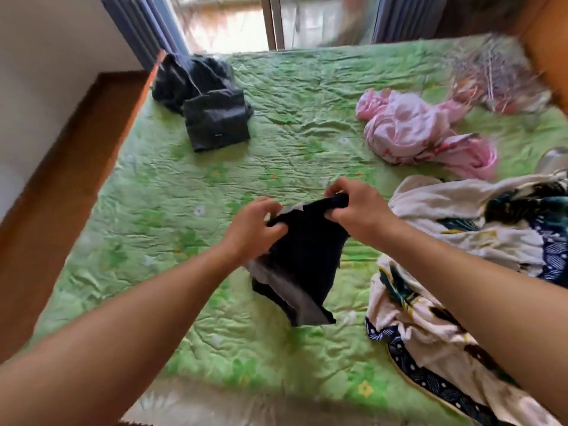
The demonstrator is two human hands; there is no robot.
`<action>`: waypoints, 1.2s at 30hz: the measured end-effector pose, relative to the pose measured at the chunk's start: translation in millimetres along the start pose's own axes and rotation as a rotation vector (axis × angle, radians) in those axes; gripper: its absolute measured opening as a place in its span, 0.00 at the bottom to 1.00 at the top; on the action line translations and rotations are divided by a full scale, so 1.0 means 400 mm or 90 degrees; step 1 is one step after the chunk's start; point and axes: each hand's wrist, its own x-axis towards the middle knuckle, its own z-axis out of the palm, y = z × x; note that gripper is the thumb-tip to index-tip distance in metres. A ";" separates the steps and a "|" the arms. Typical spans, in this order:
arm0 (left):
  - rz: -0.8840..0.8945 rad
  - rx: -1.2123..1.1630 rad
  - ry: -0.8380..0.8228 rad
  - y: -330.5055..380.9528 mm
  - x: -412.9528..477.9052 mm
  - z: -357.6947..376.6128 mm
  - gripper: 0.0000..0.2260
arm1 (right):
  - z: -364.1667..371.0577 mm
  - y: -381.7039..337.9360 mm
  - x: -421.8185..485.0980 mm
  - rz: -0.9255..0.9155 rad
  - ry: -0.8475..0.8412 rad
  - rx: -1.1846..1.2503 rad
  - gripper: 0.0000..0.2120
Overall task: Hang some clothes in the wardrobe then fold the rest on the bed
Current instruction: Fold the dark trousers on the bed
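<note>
Left grip (255,229) and right grip (353,207) both clutch a dark garment (304,256), perhaps shorts

Daylight comes in through the glass door (246,23) at the far end, where the floor beyond is blown out almost to white. The green bedspread (184,210) is bright and evenly lit, with soft highlights on its creases and only faint shadows. Motion blur smears the far right corner, so the patterned heap (498,84) there is perhaps clothing (little more can be made out). The dark garment (307,256) reads nearly flat black. The left hand (255,229) and right hand (356,207) gripping it look slightly soft. Wide-angle distortion bows the bedspread's sides, and its near edge is blurred.
</note>
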 end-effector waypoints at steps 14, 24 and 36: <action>0.074 -0.006 0.071 0.184 -0.109 -0.413 0.12 | -0.161 -0.559 -0.114 -0.221 0.159 -0.048 0.06; 0.130 -0.089 0.103 0.182 -0.159 -0.532 0.15 | -0.191 -0.741 -0.174 -0.255 0.244 -0.060 0.09; 0.002 0.000 0.088 0.137 -0.186 -0.519 0.06 | -0.257 -0.790 -0.215 -0.317 0.336 -0.144 0.07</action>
